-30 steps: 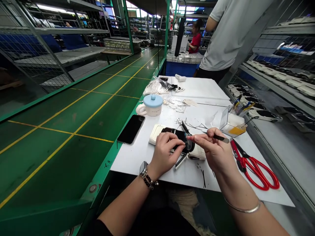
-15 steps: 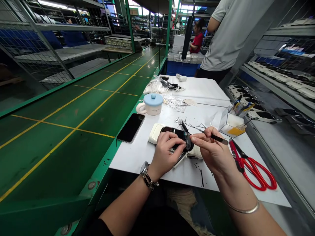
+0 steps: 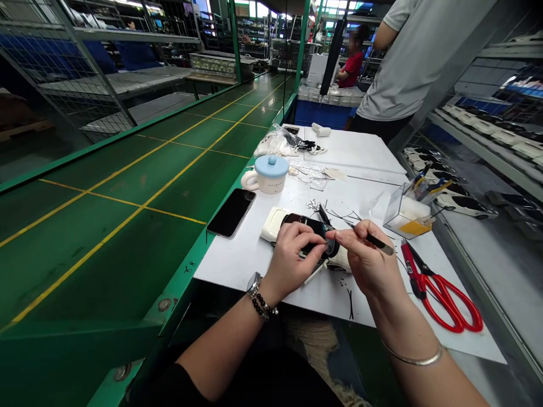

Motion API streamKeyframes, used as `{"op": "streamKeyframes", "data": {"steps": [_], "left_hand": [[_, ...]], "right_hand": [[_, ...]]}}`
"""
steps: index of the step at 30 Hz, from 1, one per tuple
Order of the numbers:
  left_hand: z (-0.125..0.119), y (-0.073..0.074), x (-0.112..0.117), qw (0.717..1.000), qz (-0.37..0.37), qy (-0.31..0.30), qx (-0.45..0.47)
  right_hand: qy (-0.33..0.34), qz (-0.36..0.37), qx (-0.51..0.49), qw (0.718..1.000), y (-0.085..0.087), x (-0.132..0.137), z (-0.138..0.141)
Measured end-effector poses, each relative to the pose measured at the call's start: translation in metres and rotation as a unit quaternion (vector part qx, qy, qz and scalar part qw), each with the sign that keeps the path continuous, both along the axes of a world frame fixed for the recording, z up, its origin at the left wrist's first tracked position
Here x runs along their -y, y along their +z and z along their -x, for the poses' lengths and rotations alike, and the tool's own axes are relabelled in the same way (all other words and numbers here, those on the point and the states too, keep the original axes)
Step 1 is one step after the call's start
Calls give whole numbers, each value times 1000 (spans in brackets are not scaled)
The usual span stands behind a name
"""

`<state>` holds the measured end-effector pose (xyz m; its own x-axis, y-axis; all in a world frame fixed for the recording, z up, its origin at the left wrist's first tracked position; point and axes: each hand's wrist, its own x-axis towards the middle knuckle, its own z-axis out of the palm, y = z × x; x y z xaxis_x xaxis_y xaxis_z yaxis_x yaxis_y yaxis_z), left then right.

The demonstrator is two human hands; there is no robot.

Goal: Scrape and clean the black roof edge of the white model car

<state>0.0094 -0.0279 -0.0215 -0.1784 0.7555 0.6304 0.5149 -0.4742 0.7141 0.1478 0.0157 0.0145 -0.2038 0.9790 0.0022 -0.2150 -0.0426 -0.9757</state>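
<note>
A cream model car [image 3: 274, 221] with a black roof and its door open lies on the white tabletop under my hands. My left hand [image 3: 294, 254] rests over the roof, thumb and fingertips pinched together near the windshield; what they hold, if anything, is too small to make out. My right hand [image 3: 369, 254] is closed, with dark tweezers [image 3: 379, 244] lying across its fingers. Its thumb and forefinger meet at the windshield, close to the left fingertips. Thin black strips [image 3: 350, 304] lie on the table in front of the car.
Red-handled scissors [image 3: 456, 302] lie to the right, below a clear pen box [image 3: 405, 212]. At left are a phone [image 3: 231, 212] and a lidded mug [image 3: 271, 176]. Plastic bags [image 3: 275, 141] lie farther back. A person in grey [image 3: 407, 68] stands beyond; shelves of model cars [image 3: 464, 203] line the right.
The view has shifted slightly, so the table things sit a little farther right. Both hands stay at the windshield, the left fingertips slightly nearer the right ones.
</note>
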Motion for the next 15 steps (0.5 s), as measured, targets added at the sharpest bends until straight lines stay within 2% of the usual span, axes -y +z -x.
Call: {"op": "streamKeyframes", "data": {"steps": [6, 15], "left_hand": [[1, 0, 1, 1000, 2, -2, 3], [2, 0, 3, 1000, 19, -20, 14]], "right_hand": [[-7, -41, 15, 999, -4, 3, 1], [16, -72, 33, 997, -4, 3, -4]]}}
